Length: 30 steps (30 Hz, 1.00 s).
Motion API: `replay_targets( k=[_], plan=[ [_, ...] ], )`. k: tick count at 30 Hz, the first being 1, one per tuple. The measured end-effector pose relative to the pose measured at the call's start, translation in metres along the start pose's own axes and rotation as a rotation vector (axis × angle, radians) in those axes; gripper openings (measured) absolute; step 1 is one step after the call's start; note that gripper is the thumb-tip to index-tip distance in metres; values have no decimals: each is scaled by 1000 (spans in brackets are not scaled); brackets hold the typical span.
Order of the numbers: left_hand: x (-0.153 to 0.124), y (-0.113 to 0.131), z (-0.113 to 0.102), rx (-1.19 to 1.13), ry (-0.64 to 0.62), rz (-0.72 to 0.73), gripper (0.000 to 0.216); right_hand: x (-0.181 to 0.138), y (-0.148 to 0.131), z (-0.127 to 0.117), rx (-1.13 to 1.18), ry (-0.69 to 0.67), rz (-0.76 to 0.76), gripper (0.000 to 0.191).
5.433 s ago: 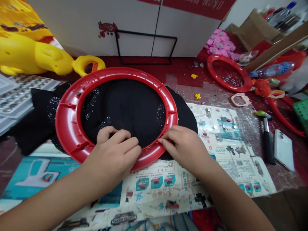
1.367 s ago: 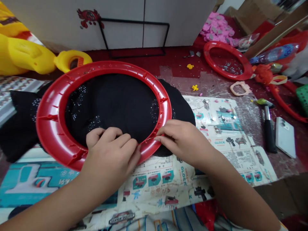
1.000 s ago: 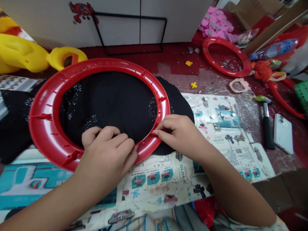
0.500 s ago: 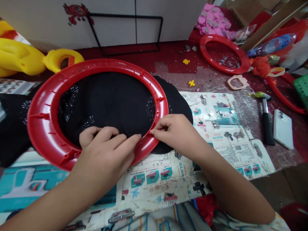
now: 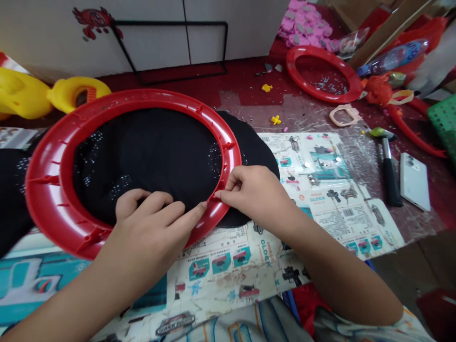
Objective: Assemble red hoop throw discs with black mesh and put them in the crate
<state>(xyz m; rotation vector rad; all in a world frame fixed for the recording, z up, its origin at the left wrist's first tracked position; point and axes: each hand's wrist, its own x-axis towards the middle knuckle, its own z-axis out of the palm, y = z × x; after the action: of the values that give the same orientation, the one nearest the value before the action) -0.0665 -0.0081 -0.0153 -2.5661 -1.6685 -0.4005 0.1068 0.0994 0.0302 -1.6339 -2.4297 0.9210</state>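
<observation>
A large red oval plastic ring (image 5: 228, 137), with small ribs and posts on its upper face, lies over black fabric (image 5: 149, 152) that carries silvery dots. My left hand (image 5: 156, 221) grips the near side of the ring, fingers curled over its inner edge and the index fingertip pressing on the rim; the thumb is hidden. Just to the right, my right hand (image 5: 251, 194) pinches thumb and index finger together at the same inner edge. Whatever sits between those fingertips is too small to make out. Black fabric also extends beyond the ring on both sides.
Printed cardboard (image 5: 306, 190) covers the near tabletop. To the right are a hammer (image 5: 390, 173), a white phone (image 5: 415, 180) and a smaller red ring (image 5: 295, 80) with metal bits inside. Yellow plastic parts (image 5: 78, 92) stand left; a black wire frame (image 5: 171, 22) leans behind.
The whole view has shifted, so most things appear slightly further left. Both hands keep nearly the same place on the ring, with the left index fingertip a little lower along the rim.
</observation>
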Motion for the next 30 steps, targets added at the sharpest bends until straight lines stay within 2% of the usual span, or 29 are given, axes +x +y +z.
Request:
replay_targets(
  k=[2,5,20,24,26,30],
  plan=[
    [3,3,-1,-37,34,-82,28,1,1,0,-9,-11,10,20],
    [6,6,-2,-71,20,-165,27,2,2,0,9,-34,-3,22],
    [11,12,-3,-42,-40,-277,35,0,4,5,-43,1,-60,22],
    [9,8,-3,-77,-40,-271,33,0,6,3,-32,-32,-75,22],
    [8,6,-2,-94,-36,-258,33,0,9,-2,-32,-57,-126,18],
    [6,2,-1,-101,-33,-203,34,0,15,-13,-99,-53,-340,12]
  ],
)
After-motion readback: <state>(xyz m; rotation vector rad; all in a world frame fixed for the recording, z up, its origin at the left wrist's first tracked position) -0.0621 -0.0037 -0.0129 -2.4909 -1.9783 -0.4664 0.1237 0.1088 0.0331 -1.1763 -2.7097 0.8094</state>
